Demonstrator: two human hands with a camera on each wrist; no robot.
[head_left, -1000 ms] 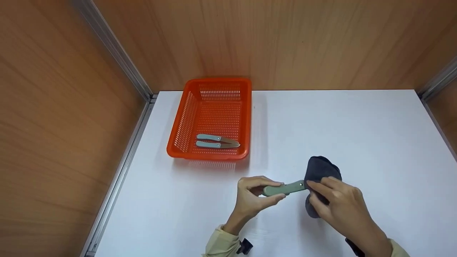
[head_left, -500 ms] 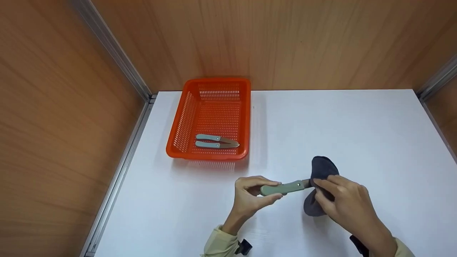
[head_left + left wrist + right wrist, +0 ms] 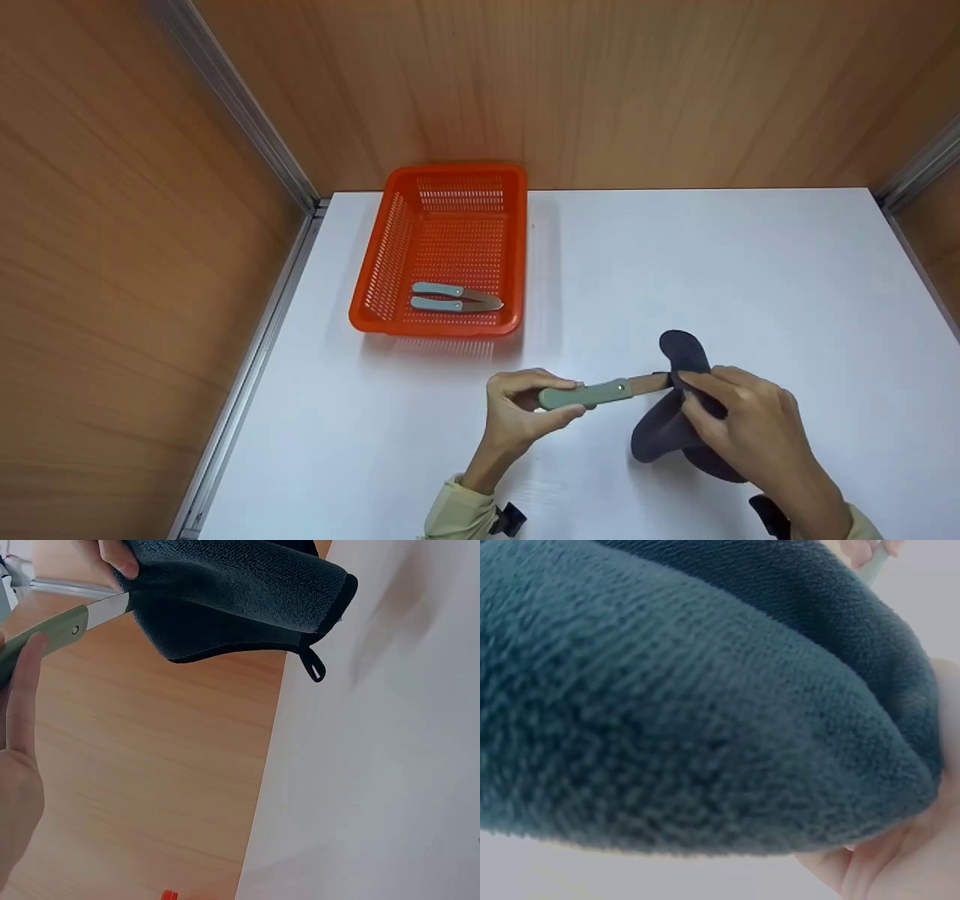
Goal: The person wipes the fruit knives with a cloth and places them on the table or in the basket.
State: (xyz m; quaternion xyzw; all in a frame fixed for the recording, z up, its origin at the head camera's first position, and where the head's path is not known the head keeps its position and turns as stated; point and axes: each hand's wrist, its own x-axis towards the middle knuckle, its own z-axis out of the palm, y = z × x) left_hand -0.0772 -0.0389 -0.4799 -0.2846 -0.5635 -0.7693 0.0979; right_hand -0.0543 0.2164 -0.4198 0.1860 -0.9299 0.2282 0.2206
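My left hand (image 3: 521,411) grips a small knife by its pale green handle (image 3: 581,395), the blade (image 3: 646,384) pointing right. Dark blue-grey cloth (image 3: 664,431) is pinched in my right hand (image 3: 750,424), folded around the tip end of the blade, which it hides. In the left wrist view the towelling (image 3: 240,592) hangs down with a black edge and a small loop (image 3: 313,664), and part of the blade (image 3: 107,610) shows bare between handle and cloth. The cloth (image 3: 705,712) fills most of the right wrist view, covering much of the right hand (image 3: 900,862).
An orange perforated basket (image 3: 361,300) stands at the back left of the white table (image 3: 712,262). Two similar knives (image 3: 439,304) with pale handles lie side by side inside it, blades to the right. Wooden panels (image 3: 600,90) rise behind and at the sides.
The right hand with the cloth has slid right along the blade toward its tip, baring more metal. The cloth's lower part has spread out. The left hand has shifted slightly left with the knife.
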